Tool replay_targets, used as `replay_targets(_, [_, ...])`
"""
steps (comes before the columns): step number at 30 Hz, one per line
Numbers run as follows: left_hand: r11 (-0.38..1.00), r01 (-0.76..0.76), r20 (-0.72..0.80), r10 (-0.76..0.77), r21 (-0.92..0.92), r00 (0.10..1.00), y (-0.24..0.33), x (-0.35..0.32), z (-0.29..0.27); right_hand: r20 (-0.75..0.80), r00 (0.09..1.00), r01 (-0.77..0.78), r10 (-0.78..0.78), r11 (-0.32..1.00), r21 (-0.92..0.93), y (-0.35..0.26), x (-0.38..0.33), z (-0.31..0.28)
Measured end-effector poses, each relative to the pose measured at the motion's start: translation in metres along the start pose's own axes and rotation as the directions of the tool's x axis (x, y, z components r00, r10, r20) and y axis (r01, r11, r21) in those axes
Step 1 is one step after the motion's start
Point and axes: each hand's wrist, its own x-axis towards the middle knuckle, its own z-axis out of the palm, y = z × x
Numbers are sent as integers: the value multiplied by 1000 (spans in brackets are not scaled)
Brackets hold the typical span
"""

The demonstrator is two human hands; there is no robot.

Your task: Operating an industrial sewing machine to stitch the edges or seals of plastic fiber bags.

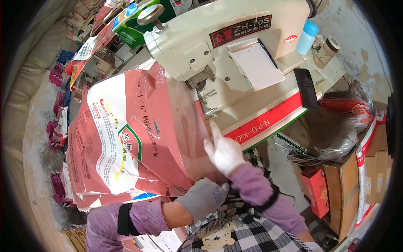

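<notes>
A large red and white woven plastic bag [155, 138] lies across the left of the worktable, its plain pinkish edge toward the sewing machine [235, 38]. My left hand [203, 197], in a grey glove, is closed on the near corner of the bag. My right hand [224, 153], in a white glove, rests at the bag's right edge with its fingers stretched toward the machine bed. The bag's far edge runs close to the machine's needle and presser foot area [203, 82].
A white notepad [256, 63] lies on the machine bed, with a black phone [306, 88] at the table's right edge. Behind them stand a blue bottle [307, 38] and a jar [327, 51]. Cardboard boxes [346, 189] and tangled plastic strands [348, 126] are at the right.
</notes>
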Motion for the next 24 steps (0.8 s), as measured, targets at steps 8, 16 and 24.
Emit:
replay_targets(8, [904,83,189,-176,419,966,-152,-20,-83,74,992,122,-102,926,-357,4,-8,37])
replay_targets(16, [991,-120,-30,122,65,992,17,19,76,10,1000,-19,23,946,-324,-30,121,45])
replay_targets(24, [628,705,-815,-187,330,548,-206,-192,-127,-45,983,167,-178,969,-183,11,71,29])
